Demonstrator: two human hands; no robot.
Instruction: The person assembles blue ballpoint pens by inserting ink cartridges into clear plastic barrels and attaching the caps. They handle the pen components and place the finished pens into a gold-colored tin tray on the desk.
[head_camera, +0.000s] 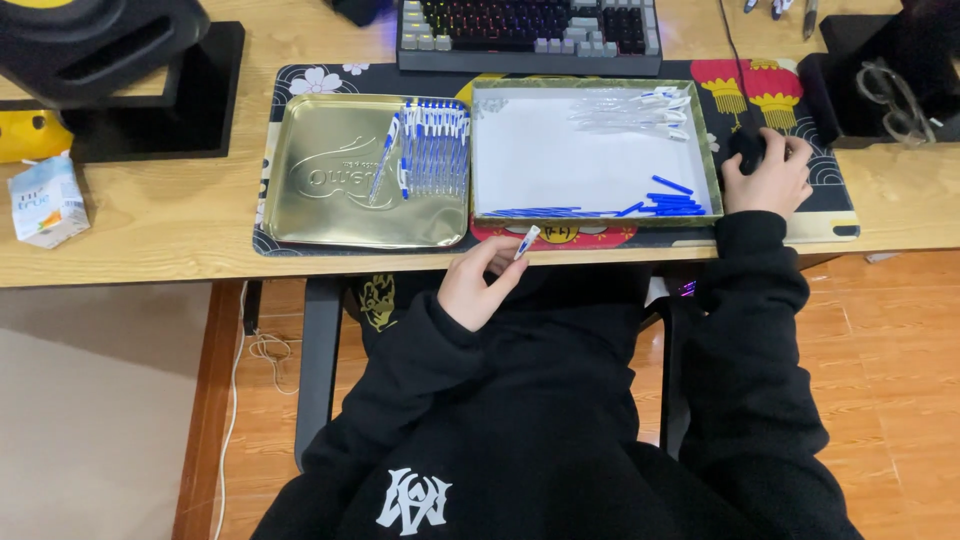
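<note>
Blue-and-white plastic pen (526, 243) pinched in my left hand (478, 283), below both trays; right hand (768, 176) cupped over black mouse (745, 148). Assembled pens (432, 148) fill gold tin tray (320, 215) up-left; clear barrels (632, 112) and blue refills (672, 202) in white-lined tray (560, 150) remain unassembled.

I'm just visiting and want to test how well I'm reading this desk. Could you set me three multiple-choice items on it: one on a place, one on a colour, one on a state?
1. Where do the assembled blue-and-white pens lie?
A. gold metal tray
B. white-lined tray
C. keyboard

2. What colour are the loose pen caps in the white-lined tray?
A. red
B. blue
C. green

3. What is the left hand doing?
A. resting empty
B. typing
C. holding a pen

Answers:
1 A: the assembled blue-and-white pens lie in a row in the gold metal tray.
2 B: the loose pen caps in the white-lined tray are blue.
3 C: the left hand grips a blue-and-white pen; the right hand rests on a black mouse.
</note>
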